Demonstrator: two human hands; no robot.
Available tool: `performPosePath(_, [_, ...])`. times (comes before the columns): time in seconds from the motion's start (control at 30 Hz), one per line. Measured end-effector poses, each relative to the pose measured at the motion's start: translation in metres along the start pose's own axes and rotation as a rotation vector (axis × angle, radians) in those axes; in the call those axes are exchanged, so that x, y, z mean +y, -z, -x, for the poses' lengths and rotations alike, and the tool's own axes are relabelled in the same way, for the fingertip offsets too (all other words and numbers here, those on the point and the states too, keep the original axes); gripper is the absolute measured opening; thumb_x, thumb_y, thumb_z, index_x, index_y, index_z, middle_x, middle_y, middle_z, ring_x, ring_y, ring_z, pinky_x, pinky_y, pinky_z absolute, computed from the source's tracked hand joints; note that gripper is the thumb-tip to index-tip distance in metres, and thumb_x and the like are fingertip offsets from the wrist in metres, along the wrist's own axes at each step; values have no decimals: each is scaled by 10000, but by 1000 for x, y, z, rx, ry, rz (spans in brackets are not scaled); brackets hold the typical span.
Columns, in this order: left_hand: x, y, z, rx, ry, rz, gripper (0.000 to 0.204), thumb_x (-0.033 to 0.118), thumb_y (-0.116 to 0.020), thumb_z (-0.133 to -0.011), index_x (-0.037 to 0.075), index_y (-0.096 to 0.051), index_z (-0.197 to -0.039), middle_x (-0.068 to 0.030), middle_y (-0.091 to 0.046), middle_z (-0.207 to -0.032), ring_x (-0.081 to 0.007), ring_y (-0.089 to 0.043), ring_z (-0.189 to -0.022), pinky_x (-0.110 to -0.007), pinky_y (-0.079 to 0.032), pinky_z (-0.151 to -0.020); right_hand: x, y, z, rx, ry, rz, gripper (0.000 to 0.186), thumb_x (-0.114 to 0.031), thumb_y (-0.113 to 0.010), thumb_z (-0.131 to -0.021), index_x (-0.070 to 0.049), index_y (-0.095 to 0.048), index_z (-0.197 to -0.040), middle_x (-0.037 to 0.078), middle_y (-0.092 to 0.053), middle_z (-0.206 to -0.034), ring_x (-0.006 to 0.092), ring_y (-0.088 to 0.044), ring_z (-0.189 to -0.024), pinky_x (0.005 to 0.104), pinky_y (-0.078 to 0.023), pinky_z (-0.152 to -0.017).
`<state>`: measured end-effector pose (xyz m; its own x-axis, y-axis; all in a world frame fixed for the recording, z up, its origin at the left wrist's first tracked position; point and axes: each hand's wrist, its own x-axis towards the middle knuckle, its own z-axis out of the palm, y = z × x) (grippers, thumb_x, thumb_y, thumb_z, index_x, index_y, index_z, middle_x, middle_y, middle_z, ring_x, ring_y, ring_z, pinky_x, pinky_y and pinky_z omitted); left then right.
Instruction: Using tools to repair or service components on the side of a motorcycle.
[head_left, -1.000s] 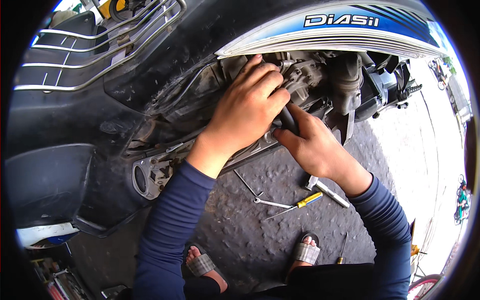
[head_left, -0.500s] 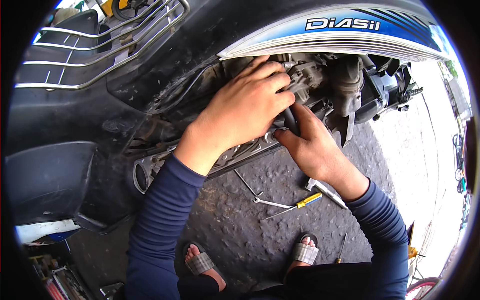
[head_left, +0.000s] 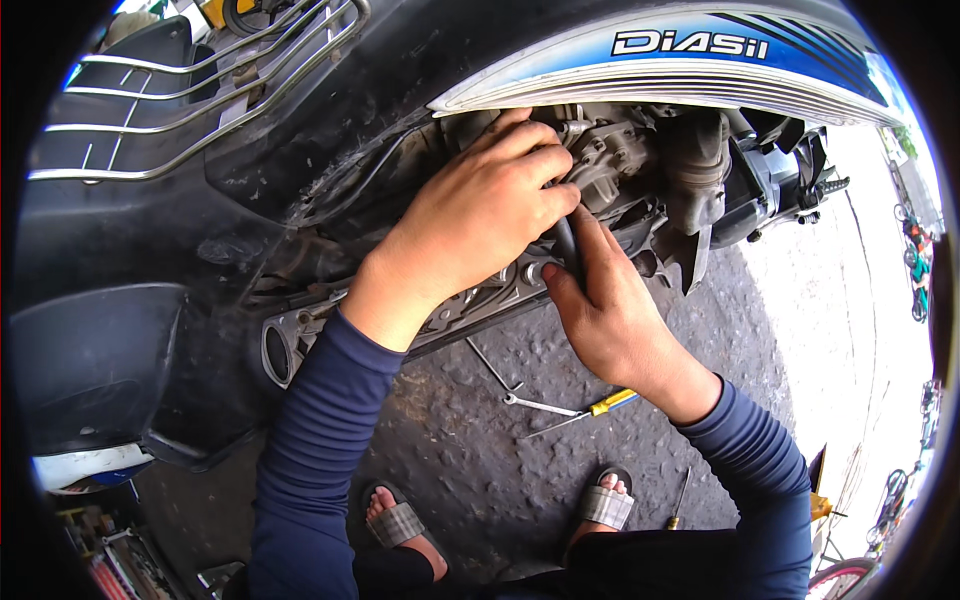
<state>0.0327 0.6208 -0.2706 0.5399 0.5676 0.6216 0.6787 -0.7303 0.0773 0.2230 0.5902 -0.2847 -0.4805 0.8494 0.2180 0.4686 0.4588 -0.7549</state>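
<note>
A thick black rubber hose [head_left: 568,246] runs down out of the engine area of a motor scooter, below its blue and white side panel [head_left: 570,75]. My right hand [head_left: 622,318] is closed on the hose, thumb on the near side and fingers behind it. My left hand [head_left: 478,212] reaches over the upper end of the hose with curled fingers that look closed around it. Its fingertips are partly hidden among the engine parts. Grey metal engine parts [head_left: 608,160] show just right of my left hand, and the long engine cover [head_left: 440,318] lies beneath both hands.
On the rough dark floor lie a yellow-handled screwdriver [head_left: 610,403], a spanner [head_left: 540,404] and a thin bent rod [head_left: 487,362]. Another screwdriver [head_left: 681,498] lies by my right foot. A metal rack [head_left: 200,130] sticks out at upper left. The silencer-like pipe [head_left: 715,165] is at right.
Both hands and the hose have shifted slightly left. The hammer on the floor is now hidden behind my right hand and wrist.
</note>
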Motion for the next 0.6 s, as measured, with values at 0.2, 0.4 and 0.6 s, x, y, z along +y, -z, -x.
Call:
performPosePath(0.2, [6,0,-3,-10,1,-36,244,47,-687,-821,35,-771,-1050,-120,-687,-1123,-304,-591,-1243,-480,-382,-1207,0,4,3,-5,18,69,626,-91,-565,-975,218,-297,-1449,416,-511,-1246,544,-557,-1146,524,-471,-981])
performPosePath(0.4, [8,0,-1,-10,20,-29,226,52,-687,-824,35,-767,-1035,-114,-685,-1125,-302,-587,-1249,-486,-385,-1203,-10,15,4,-114,-97,113,633,-119,-544,-983,228,-294,-1451,420,-583,-1161,543,-633,-1023,526,-527,-908])
performPosePath(0.6, [9,2,-4,48,70,108,212,36,-696,-803,19,-750,-1007,-125,-675,-1122,-313,-595,-1236,-482,-446,-1141,-24,26,1,-117,-60,181,547,-52,-571,-945,172,-388,-1409,363,-626,-977,535,-625,-930,525,-489,-787])
